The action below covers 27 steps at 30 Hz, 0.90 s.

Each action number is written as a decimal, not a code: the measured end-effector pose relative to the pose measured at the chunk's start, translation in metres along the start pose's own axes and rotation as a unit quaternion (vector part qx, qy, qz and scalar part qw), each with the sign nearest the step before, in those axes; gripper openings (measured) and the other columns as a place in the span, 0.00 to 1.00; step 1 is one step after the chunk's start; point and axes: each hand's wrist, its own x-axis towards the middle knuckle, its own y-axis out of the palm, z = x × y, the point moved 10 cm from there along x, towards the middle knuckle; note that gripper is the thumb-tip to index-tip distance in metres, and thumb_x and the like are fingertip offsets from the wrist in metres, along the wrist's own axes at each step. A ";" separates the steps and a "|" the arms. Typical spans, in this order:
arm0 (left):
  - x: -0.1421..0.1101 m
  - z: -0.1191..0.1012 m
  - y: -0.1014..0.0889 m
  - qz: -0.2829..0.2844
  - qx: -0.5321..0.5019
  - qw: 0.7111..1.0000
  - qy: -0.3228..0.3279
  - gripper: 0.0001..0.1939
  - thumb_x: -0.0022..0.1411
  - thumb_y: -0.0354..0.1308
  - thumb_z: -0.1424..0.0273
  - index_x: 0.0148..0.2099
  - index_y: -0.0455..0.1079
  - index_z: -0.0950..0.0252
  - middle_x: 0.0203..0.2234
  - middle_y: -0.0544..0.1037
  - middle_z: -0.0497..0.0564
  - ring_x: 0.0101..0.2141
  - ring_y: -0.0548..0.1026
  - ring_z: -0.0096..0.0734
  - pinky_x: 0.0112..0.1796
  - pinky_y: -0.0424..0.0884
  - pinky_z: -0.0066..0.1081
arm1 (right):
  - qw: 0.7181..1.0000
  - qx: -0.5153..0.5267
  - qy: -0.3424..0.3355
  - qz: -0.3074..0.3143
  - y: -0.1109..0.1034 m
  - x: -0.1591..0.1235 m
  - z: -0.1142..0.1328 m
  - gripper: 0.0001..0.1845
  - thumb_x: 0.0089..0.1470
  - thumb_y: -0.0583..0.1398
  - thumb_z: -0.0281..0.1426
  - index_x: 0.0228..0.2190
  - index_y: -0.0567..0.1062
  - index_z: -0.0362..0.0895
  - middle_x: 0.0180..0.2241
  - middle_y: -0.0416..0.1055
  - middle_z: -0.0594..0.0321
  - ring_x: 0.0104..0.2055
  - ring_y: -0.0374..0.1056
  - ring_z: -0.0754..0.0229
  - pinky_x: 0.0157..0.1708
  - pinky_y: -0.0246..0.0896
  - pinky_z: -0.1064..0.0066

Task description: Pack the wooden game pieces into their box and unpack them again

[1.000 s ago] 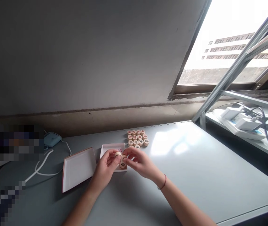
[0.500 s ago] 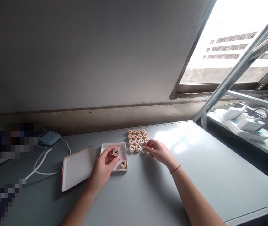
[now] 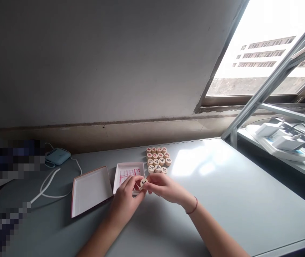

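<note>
My left hand [image 3: 128, 194] and my right hand [image 3: 164, 187] meet over the front right corner of a shallow white box [image 3: 115, 180]. Between their fingertips is a round wooden Chinese chess piece [image 3: 143, 183] with a black character; the fingers of both hands close on it. Part of a second piece shows just beneath, and whether the left fingers hold it is unclear. Beyond the hands stands a block of Chinese chess pieces [image 3: 156, 161] in rows, red characters at the back and black ones in front. Red lines mark the box's inside.
An open box lid [image 3: 91, 189] lies left of the box. Farther left are a light blue device [image 3: 57, 156] and white cables [image 3: 43, 185]. A metal-framed shelf [image 3: 271, 142] with plugs and a power strip stands right, below a window. A wall runs behind the table.
My right hand has left a piece in the front row and moved left to the box. My left hand has moved right and down with its piece, so the hands now meet.
</note>
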 end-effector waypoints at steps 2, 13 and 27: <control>0.001 -0.003 -0.002 0.011 0.030 0.999 0.023 0.13 0.62 0.54 0.69 0.49 0.67 0.60 0.35 0.76 0.49 0.35 0.75 0.32 0.39 0.71 0.32 | 1.000 -0.004 0.012 -0.016 -0.012 -0.003 -0.002 0.20 0.56 0.55 0.47 0.26 0.69 0.42 0.24 0.67 0.65 0.25 0.59 0.66 0.23 0.52 0.75; 0.002 0.022 0.001 0.200 0.107 0.974 -0.002 0.09 0.58 0.56 0.69 0.42 0.72 0.59 0.35 0.77 0.47 0.35 0.74 0.34 0.40 0.68 0.31 | 0.971 -0.132 0.157 -0.122 -0.094 -0.013 -0.066 0.18 0.55 0.55 0.40 0.20 0.65 0.42 0.21 0.63 0.66 0.23 0.55 0.66 0.23 0.48 0.74; 0.000 0.015 0.009 0.202 0.117 0.972 -0.023 0.07 0.60 0.50 0.68 0.32 0.68 0.60 0.29 0.74 0.47 0.31 0.73 0.33 0.32 0.64 0.27 | 0.938 -0.267 0.124 -0.180 -0.093 -0.011 -0.060 0.19 0.47 0.60 0.39 0.16 0.58 0.45 0.17 0.58 0.69 0.21 0.49 0.67 0.20 0.42 0.73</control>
